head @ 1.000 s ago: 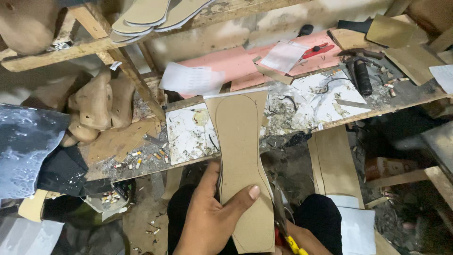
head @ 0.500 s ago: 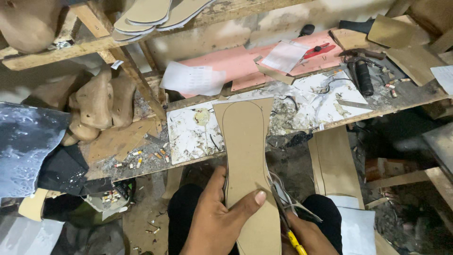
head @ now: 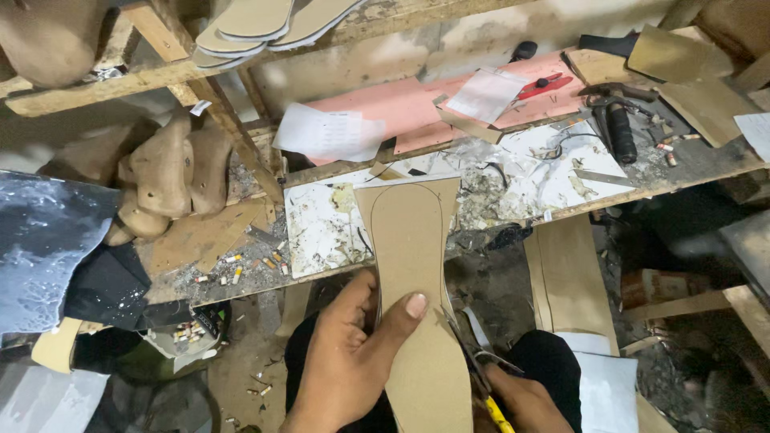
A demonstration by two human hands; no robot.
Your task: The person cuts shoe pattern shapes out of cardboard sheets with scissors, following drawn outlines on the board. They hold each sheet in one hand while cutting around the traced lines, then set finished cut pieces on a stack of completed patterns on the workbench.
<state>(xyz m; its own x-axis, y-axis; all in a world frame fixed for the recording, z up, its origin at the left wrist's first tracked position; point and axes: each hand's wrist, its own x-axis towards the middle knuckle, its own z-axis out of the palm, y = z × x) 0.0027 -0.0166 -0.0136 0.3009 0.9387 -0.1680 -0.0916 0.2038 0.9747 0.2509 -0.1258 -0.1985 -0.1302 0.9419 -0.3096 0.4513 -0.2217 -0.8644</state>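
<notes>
The left hand (head: 353, 361) grips a brown cardboard sole piece (head: 417, 297) from its left edge, thumb laid across the face and fingers curled behind, so the hand is closed firmly on the board and holds it upright in front of the lap. The right hand (head: 521, 401), low at the bottom edge of the view and only partly visible, is wrapped around the handles of a pair of scissors (head: 473, 369) with a yellow grip; the blades sit against the right edge of the board, just right of the left thumb. A pencilled sole outline runs round the upper, toe end of the board, and there the corners outside that line are still square and uncut. The waist and the lower stretch beside the hands already follow a curved edge, so by my reading the trimming is roughly half done: the lower sides are shaped, while the rounded toe above the hands remains to be cut. Beyond the hands lies a cluttered wooden workbench (head: 241, 265) with a scarred white cutting board (head: 321, 228) behind the toe end. Up and to the left of the hands stand wooden shoe lasts (head: 164, 172); a second cardboard strip (head: 565, 277) leans to the right of the right hand, and finished insoles (head: 257, 20) rest on a shelf far above.
</notes>
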